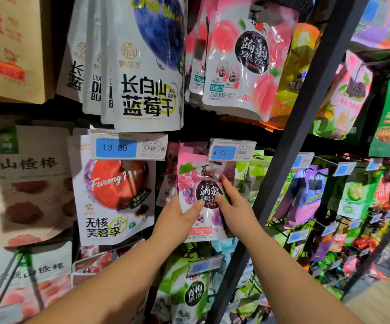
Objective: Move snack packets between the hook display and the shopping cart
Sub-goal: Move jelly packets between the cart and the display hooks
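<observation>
While both arms reach up to the rack, the two hands meet on one grape packet – pink and purple, with a round black label in its middle.

Head view:
- The grape packet hangs in the middle row, its top tucked behind a price tag reading 4.90. More packets of the same kind hang behind it.
- Left hand: pinching the packet's lower left edge, thumb flat on the front, fingers out of sight behind.
- Right hand: thumb pressed on the black label, forefinger stretched up along the packet's right edge. The other fingers are hidden behind, so it too holds the packet by a pinch.
- Just left hangs a plum packet under a second tag reading 13.80.
- Above, white blueberry packets hang beside a pink peach packet.
- Below the hands hangs a green packet.
- A dark post slants up just right of the right hand – beyond it, more hooks of bright packets, too blurred to read.
</observation>
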Demonstrator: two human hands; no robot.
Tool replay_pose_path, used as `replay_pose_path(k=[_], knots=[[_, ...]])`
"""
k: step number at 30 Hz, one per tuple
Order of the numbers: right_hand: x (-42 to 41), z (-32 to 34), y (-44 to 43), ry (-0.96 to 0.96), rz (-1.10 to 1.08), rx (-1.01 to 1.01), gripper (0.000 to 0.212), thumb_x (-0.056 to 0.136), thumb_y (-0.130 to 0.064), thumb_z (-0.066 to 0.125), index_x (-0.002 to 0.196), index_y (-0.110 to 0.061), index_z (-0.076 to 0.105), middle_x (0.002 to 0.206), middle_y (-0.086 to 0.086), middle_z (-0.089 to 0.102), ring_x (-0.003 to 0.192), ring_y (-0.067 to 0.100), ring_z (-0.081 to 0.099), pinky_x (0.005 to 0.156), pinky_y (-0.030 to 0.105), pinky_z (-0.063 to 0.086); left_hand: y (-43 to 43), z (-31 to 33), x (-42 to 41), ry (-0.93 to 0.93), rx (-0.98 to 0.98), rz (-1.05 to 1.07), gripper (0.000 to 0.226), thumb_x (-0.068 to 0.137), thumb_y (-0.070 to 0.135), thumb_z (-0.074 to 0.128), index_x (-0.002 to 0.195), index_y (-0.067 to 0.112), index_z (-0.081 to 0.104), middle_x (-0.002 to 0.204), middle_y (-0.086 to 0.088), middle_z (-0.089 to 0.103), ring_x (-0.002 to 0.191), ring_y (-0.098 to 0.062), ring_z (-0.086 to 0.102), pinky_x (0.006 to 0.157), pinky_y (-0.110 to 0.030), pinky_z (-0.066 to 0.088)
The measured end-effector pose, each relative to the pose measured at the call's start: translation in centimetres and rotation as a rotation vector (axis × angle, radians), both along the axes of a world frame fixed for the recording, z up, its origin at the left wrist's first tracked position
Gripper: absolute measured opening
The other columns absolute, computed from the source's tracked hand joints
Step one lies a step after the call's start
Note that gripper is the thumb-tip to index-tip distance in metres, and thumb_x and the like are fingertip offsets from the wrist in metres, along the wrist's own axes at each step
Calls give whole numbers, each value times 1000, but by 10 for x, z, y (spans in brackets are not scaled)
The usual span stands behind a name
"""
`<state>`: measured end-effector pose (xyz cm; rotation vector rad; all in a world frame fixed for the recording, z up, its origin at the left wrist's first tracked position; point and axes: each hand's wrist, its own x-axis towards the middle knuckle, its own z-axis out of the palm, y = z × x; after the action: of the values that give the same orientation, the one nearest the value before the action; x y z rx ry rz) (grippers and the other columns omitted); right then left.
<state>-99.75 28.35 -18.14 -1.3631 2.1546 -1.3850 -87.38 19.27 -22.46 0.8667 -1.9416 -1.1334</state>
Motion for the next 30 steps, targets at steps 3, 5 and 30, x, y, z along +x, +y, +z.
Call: replay_pose_path(k=[3, 5, 30], knots=[[-4, 1, -15, 34, -6, 37, 54, 103, -27, 45, 152, -34, 24, 151, -6, 40, 136, 12, 39, 99, 20, 31, -11, 4, -5, -11, 23, 33, 44, 90, 51, 53, 128, 29, 49, 120, 6, 61, 106, -17, 57, 78, -27, 38], [-7, 1, -26, 53, -13, 77, 54, 104, -29, 43, 153, -33, 22, 153, -4, 39, 140, 19, 37, 105, 26, 32, -20, 5, -10, -17, 68, 64, 51, 90, 51, 54, 132, 25, 48, 124, 2, 61, 108, -19, 57, 78, -27, 39], [1, -91, 53, -28, -85, -4, 46, 102, -25, 45, 147, -25, 35, 133, -3, 45, 124, 13, 46, 105, 35, 40, 28, -67, -9, 17, 388, 112, 23, 95, 33, 55, 96, 14, 40, 74, -7, 51, 66, -20, 53, 55, -29, 42]])
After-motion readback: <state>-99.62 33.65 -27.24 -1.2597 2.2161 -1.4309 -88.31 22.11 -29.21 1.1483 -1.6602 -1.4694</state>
